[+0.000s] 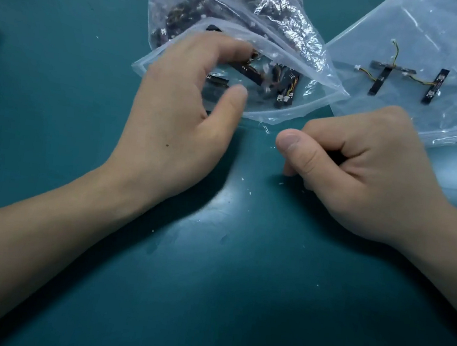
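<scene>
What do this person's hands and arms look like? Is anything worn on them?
Both are bare: the left hand and right hand wear no gloves or visible rings, with short thumbnails. No sleeve, watch or band shows on the left forearm or right forearm within the frame. A small dark spot marks the left hand's back.

Dim overhead light, glare on the mat [227, 201], blurred left hand [183, 106] fingers.

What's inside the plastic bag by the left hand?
The bag holds small black strips with coloured wires. The left hand covers some; crinkled plastic blurs those deeper in.
</scene>
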